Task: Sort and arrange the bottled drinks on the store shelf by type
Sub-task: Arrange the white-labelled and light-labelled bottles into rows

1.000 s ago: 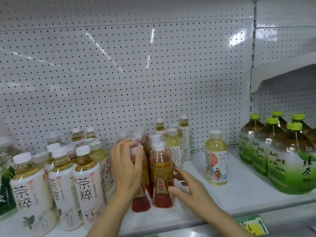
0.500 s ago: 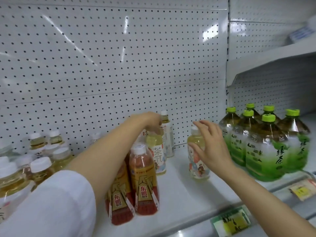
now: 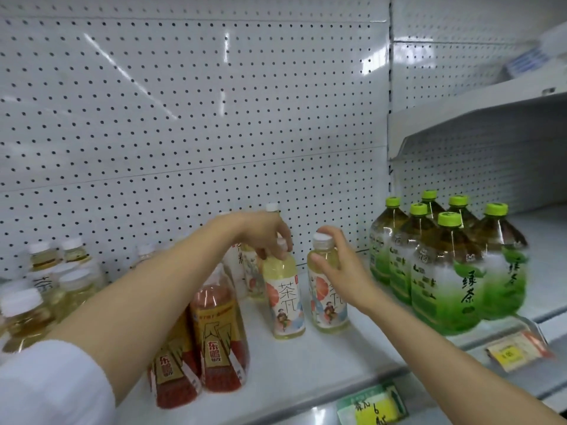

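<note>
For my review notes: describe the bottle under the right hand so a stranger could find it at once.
Start at the green-capped bottles on the shelf. Just left stand two pale yellow, white-capped bottles. It is the right-hand bottle, gripped by the right hand.

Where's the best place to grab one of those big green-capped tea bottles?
Probably the front green tea bottle, by the narrow neck under its cap, coming from above and the front: it stands upright, its body looks wide, and neighbours crowd its back and sides.
</note>
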### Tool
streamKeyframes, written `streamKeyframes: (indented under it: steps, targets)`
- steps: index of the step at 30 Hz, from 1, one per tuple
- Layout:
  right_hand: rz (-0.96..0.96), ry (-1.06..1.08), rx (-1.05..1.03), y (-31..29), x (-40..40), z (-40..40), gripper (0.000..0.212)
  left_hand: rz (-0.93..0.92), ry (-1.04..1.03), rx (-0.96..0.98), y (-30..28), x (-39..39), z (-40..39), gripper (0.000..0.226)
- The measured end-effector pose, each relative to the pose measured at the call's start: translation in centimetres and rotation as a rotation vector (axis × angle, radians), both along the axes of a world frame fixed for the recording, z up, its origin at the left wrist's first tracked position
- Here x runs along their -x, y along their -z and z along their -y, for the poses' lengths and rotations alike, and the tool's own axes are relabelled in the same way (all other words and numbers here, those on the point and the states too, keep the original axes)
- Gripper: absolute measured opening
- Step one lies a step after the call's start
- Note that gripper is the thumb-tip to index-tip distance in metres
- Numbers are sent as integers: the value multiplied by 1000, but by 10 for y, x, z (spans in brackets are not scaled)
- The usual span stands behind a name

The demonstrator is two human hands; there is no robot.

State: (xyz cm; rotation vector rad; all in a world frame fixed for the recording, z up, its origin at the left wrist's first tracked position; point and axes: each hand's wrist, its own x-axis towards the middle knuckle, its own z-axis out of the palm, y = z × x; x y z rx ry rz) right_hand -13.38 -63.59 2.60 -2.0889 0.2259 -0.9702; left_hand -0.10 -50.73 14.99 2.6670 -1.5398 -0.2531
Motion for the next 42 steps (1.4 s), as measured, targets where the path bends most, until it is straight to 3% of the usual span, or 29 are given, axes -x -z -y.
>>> streamKeyframes:
  steps: [10, 14, 16, 19, 22, 27, 32, 36, 42]
  targets:
    - [72, -73, 29, 10, 31, 26, 44, 63, -1, 85, 9, 57, 17, 28]
    - [52, -59, 113, 9, 32, 30, 46, -86, -93, 204, 5, 50, 13, 40]
    - [25, 21, 227, 9, 30, 32, 52, 38, -205, 240, -3, 30, 11, 46]
    - [57, 88, 416, 2, 26, 31, 59, 275, -375, 92, -7, -3, 15, 47]
    - [40, 21, 526, -7, 19, 29, 62, 248, -473, -65, 0, -25, 30, 49]
    - [37, -65, 547, -9, 7, 37, 60, 219, -548, -28, 7, -50, 51, 36]
    - [58, -74, 563, -5, 4, 40, 58, 157, -481, 1, -4, -54, 56, 32]
    - [57, -82, 546, -7, 6, 42, 55, 124, -318, 10, -10, -37, 63, 39]
    - [112, -44, 532, 0, 3, 38, 44, -2, -112, 58, -5, -16, 68, 31]
